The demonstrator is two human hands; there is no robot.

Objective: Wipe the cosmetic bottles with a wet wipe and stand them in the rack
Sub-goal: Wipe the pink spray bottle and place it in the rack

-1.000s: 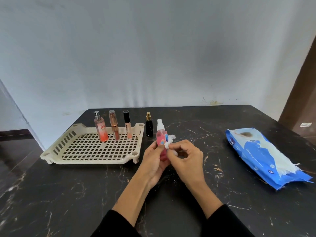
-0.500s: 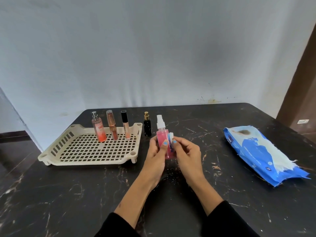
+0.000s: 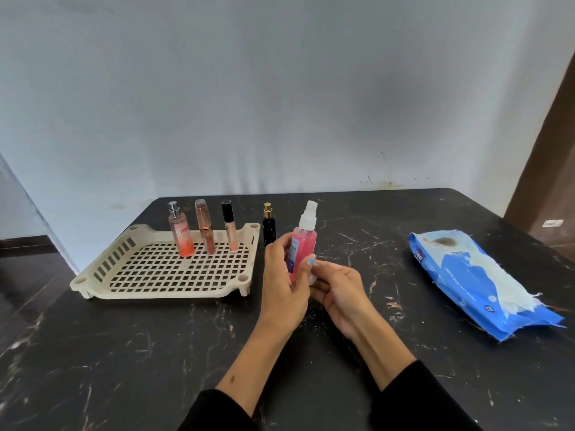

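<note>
Left hand [image 3: 284, 286] wrapped around a pink spray bottle [image 3: 302, 248], fingers curled on its body, bottle lifted off the table and leaning slightly right. Right hand [image 3: 337, 289] tucked against the bottle's lower end, fingers curled; a scrap of white wipe [image 3: 312, 279] barely visible there, so most likely pinched against the bottle, though hard to tell for sure. Just beyond the left hand, 1 small black bottle [image 3: 268, 228] upright on the table [image 3: 155, 353], unracked. Further left of that hand, the cream rack [image 3: 161, 269] with 3 bottles [image 3: 205, 228] upright along its far edge. Well right of the right hand, the blue wipe pack [image 3: 476, 281], a sheet trailing out. Probably mid-wipe, 2 bottles left to rack. Risks: wet plastic slipping through the left grip; a swing toward the rack knocking over the black bottle; narrow bases tipping on the slotted floor and toppling the row if set down crooked.
</note>
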